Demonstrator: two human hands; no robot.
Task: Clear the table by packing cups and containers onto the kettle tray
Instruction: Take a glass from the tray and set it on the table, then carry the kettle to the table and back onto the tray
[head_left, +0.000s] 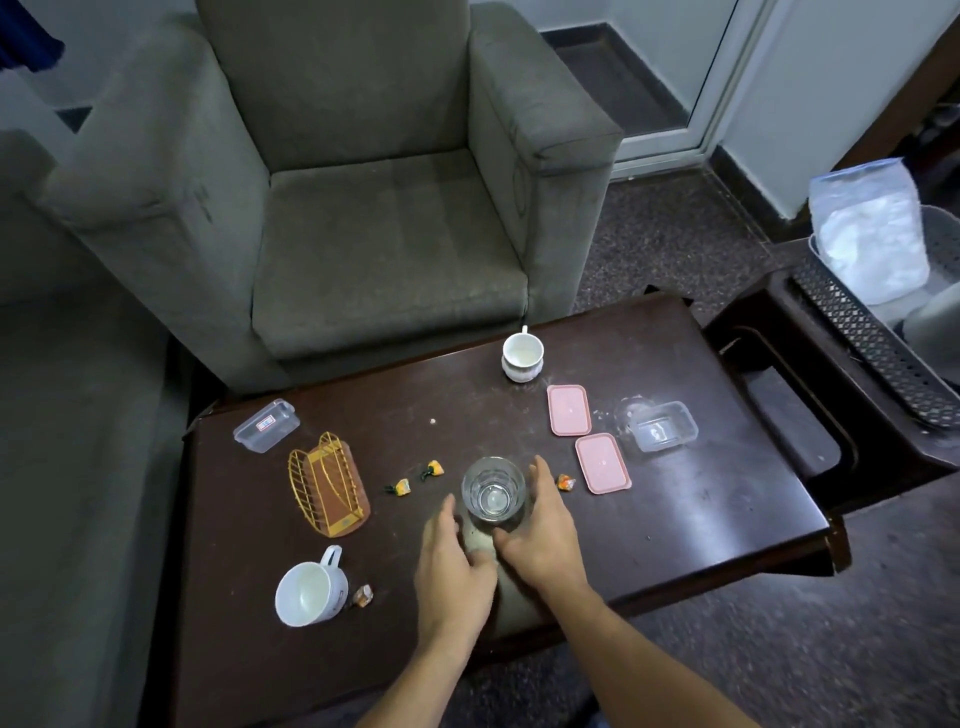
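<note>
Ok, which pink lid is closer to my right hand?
The front lid, just right of the right hand and next to a candy. The other lid lies farther back, near the white cup.

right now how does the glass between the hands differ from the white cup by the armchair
The glass is clear and has no handle; the white cup is opaque, with a handle pointing toward the armchair. The glass stands between the left hand and the right hand; the white cup stands alone near the far edge of the table. Both stand upright, mouths up.
</note>
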